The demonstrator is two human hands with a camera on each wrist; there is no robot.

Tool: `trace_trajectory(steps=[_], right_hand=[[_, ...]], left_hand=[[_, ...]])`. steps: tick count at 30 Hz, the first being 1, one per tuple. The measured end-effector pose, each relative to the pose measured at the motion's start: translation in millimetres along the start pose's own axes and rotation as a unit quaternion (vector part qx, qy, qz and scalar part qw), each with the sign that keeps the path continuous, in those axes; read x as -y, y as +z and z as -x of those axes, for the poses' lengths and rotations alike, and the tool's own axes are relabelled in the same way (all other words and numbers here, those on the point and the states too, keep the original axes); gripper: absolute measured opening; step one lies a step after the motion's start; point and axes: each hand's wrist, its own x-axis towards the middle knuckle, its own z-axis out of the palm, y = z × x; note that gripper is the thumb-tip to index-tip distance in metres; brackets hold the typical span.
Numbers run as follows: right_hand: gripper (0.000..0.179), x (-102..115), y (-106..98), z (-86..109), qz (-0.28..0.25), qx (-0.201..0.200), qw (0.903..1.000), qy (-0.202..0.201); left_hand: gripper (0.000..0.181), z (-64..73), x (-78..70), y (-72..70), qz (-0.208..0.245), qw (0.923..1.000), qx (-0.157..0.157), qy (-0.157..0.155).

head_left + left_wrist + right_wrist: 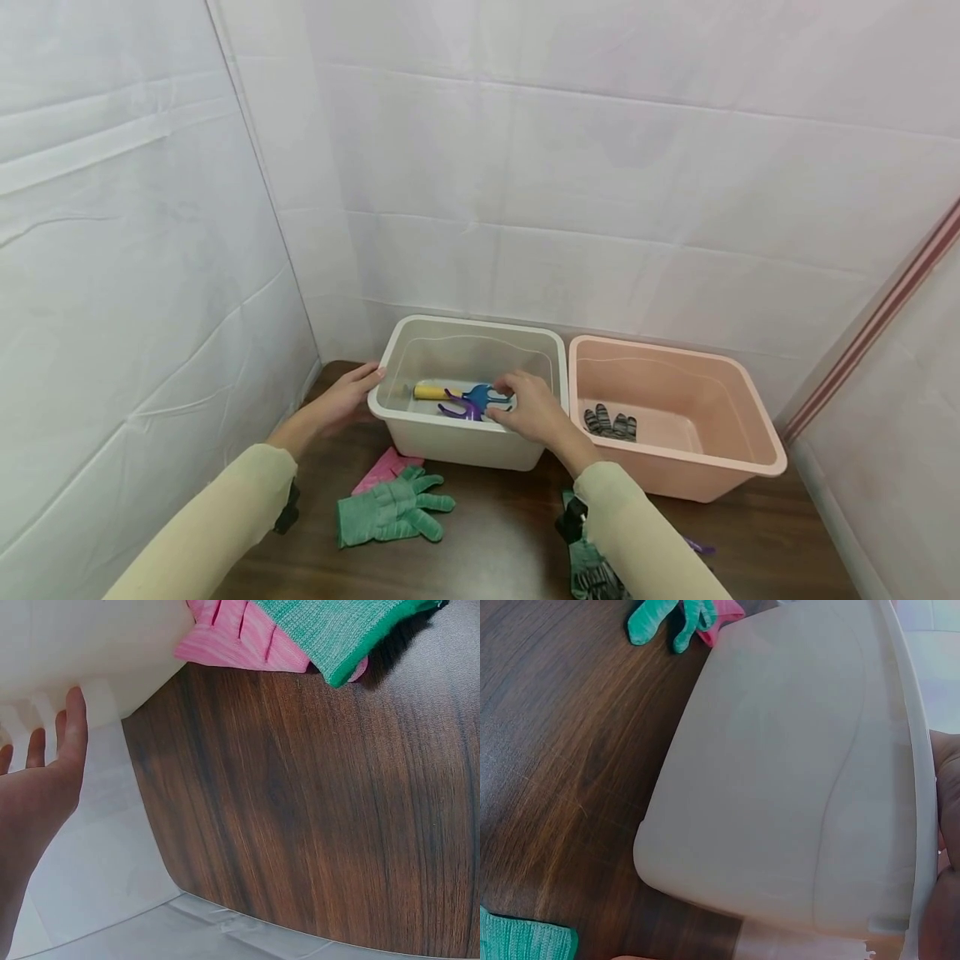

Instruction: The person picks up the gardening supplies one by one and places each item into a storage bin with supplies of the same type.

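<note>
I see the blue tool [478,395] in the white bin [465,446], lying 9-to-3, handles toward 3 by my right hand [534,406], grip unclear; purple tool [471,410] at 7. My left hand [349,395], fingers straight, touches the bin.

No words, brands or numbers can be read in any view; any marks on the tools [477,395] are probably too small to tell.

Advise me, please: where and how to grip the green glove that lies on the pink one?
Probably best by its cuff, coming from the person's left: the green glove lies flat, cuff leftmost, fingers spread right. Pinch only the green cloth, since the pink glove lies partly underneath.
</note>
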Motion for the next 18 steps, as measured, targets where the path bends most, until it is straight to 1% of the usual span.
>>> trace_trajectory(steps=[7, 14, 18], right_hand=[[0.040, 2.0, 5.5, -0.2, -0.001, -0.001, 1.0000, 0.000], [0.043, 6.4, 2.6, -4.3, 0.002, 0.004, 0.9999, 0.014], [0.043, 6.7, 3.9, 0.0, 0.007, 0.012, 0.9995, 0.028]], left_hand=[[0.064, 3.9, 2.7, -4.2, -0.002, 1.0000, -0.002, -0.001], [0.066, 3.7, 0.4, -6.0, 0.006, 0.9999, -0.001, 0.009], [0.067, 2.8, 1.6, -3.6, -0.003, 1.0000, -0.002, -0.002]])
